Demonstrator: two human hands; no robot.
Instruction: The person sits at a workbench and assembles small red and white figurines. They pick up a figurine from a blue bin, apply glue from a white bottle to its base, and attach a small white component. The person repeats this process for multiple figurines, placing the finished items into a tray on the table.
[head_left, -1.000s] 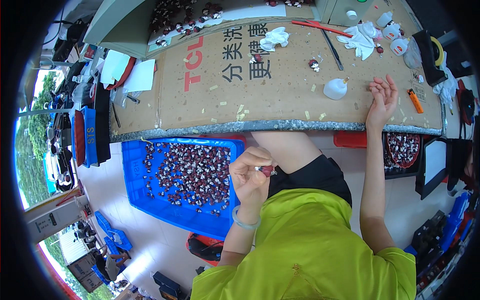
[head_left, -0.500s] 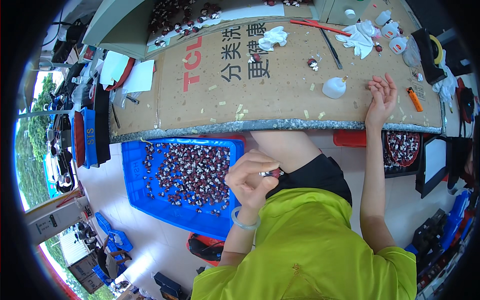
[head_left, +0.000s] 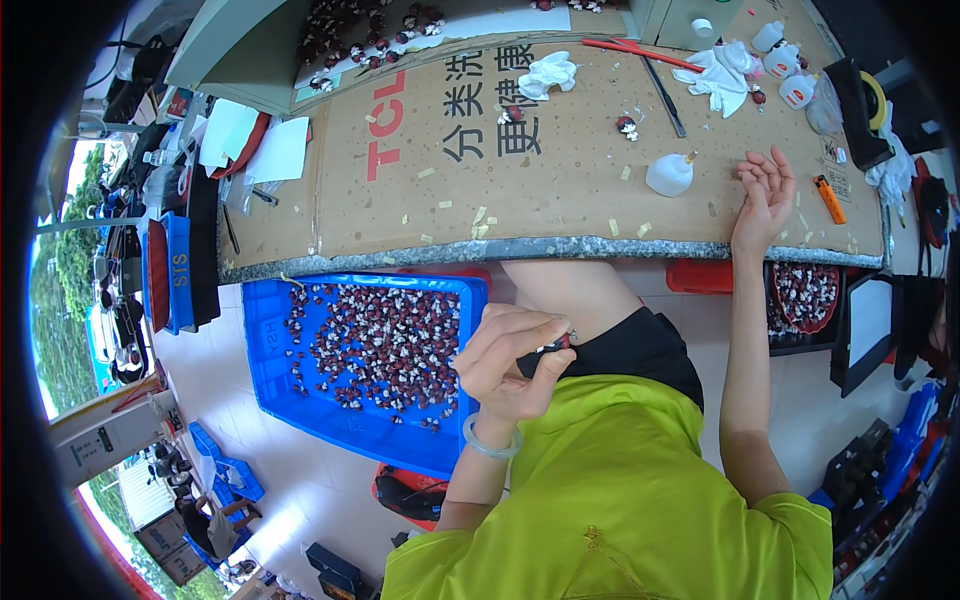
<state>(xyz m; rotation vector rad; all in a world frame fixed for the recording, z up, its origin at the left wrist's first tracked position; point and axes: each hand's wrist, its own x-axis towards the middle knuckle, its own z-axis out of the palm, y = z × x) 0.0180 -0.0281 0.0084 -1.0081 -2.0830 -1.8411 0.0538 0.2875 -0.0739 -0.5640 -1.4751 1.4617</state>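
Above my lap, my left hand [head_left: 505, 362] pinches a small dark red and white figurine [head_left: 562, 343] between thumb and fingertips; the fingers hide part of it. My right hand [head_left: 764, 205] lies palm up on the cardboard-covered table [head_left: 380, 215], its fingers loosely curled and apart, with nothing in them. To its left stands a white squeeze bottle [head_left: 669, 176] with a narrow tip. An orange stick-like thing with a dark end [head_left: 829, 199] lies to its right. Left of my left hand is a blue bin [head_left: 345, 437] holding many similar red and white pieces.
Loose pieces [head_left: 626, 127] sit on the table beyond the bottle, near black tweezers [head_left: 664, 98] and crumpled white cloths [head_left: 722, 78]. Several small bottles [head_left: 796, 90] and a tape dispenser [head_left: 862, 110] stand at the far right. A red basket [head_left: 806, 328] of pieces is below the table.
My left hand has shifted slightly right and turned the figurine between its fingertips, so less of it shows. My right hand stays still. In the background, a person at lower left has moved slightly.
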